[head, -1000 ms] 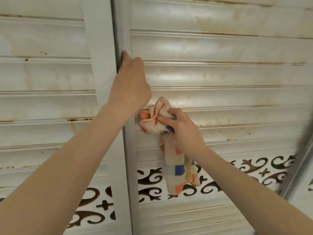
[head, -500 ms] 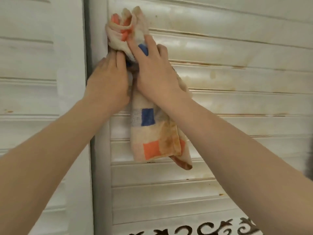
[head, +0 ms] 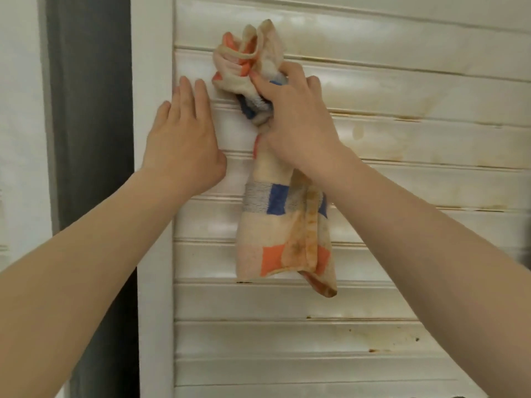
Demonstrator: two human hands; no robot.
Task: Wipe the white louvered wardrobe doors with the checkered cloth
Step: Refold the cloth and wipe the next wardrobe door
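Observation:
A white louvered wardrobe door (head: 402, 334) with yellowish stains fills the right of the view. My right hand (head: 293, 119) grips a bunched checkered cloth (head: 284, 225), cream with orange and blue squares, and presses its upper wad against an upper slat. The cloth's loose end hangs down over several slats and shows brown stains. My left hand (head: 184, 142) lies flat with straight fingers on the slats just left of the cloth, beside the door's left frame (head: 152, 196).
A dark vertical gap (head: 92, 168) opens left of the door frame. Another white surface (head: 20, 124) stands at the far left. Brown specks and rust-like streaks mark the lower slats on the right.
The gap between the doors has widened into a dark opening. My left hand has moved off the door's edge and now lies flat on the slats. The cloth stays high on the door.

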